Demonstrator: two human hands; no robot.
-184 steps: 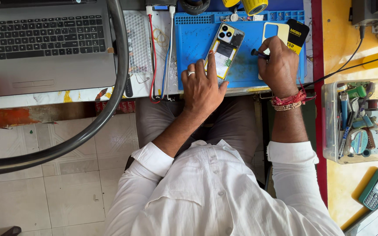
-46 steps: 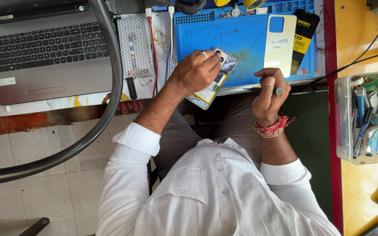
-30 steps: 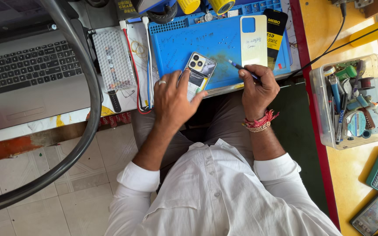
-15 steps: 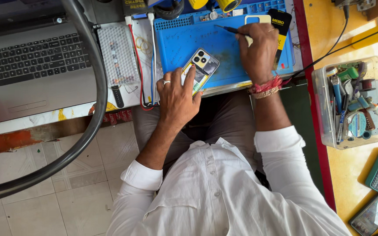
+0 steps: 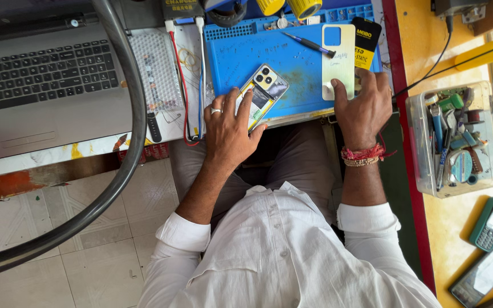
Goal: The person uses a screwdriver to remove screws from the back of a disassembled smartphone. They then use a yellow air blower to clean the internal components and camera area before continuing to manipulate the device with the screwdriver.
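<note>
While the left hand [image 5: 230,122] lies flat over the lower end of an opened smartphone with a yellow-edged frame and a square camera block [image 5: 262,94], fingers spread and pressing rather than curled round it, the phone is pinned against the blue silicone work mat [image 5: 292,68] near the mat's front edge, seemingly so it cannot slide. The right hand [image 5: 363,105] rests at the mat's front right corner with its fingertips on the bottom edge of a pale yellow-green phone back cover [image 5: 338,61]; whether it pinches the cover or only touches it I cannot tell. That cover lies flat, camera cut-out toward the mat's far edge, partly over a black anti-static packet [image 5: 367,41].

Just beyond the cover, a slim dark-handled screwdriver [image 5: 309,44] lies loose on the mat, held by neither hand. Left of the mat, red and white cables [image 5: 192,80] run along its edge, and a grey laptop [image 5: 41,85] sits open at the bench's left end. At the right end stands a clear plastic box of tools [image 5: 455,140], with two more phones [image 5: 489,251] by the near right corner.
</note>
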